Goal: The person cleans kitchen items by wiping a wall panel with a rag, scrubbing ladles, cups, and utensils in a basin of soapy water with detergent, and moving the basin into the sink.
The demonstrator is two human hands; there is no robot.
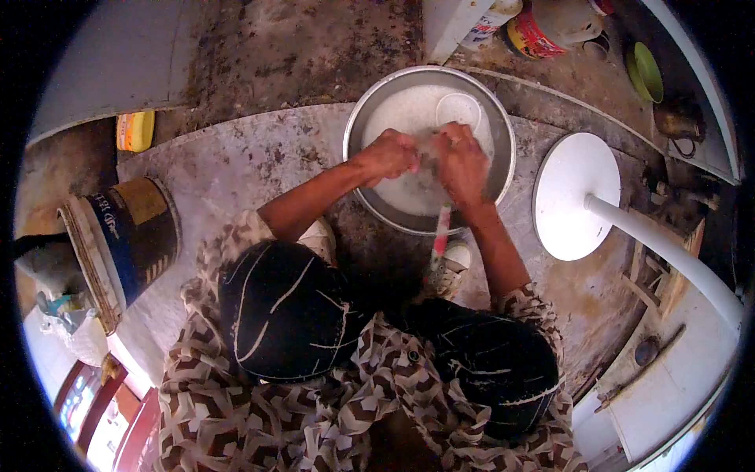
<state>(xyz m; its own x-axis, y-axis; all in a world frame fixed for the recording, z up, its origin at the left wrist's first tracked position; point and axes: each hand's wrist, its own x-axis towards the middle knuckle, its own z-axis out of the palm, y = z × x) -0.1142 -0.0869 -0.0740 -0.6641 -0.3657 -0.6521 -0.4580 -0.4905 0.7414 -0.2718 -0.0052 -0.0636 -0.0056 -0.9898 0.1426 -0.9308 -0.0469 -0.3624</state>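
Note:
A round metal basin (351,141) stands on the floor in front of my feet, holding cloudy, whitish liquid (409,193). Over its middle, my left hand (391,156) is closed, with the fingers curled in. Close beside it, my right hand (462,164) is also closed, knuckles up and a little blurred. Between the two hands is a small greyish blur, and what they grip cannot be made out. Just beyond my right hand, a round white rim (458,96) shows in the liquid. A narrow red-and-white strip (440,240) runs from the basin's near edge towards my shoe.
On the left are a dark bucket (130,244) and a yellow container (135,131). A white disc-shaped base (576,197) on a pole stands to the right. Plastic containers (543,31) and a green bowl (645,72) sit at the upper right, with a wooden frame (664,267) lower down.

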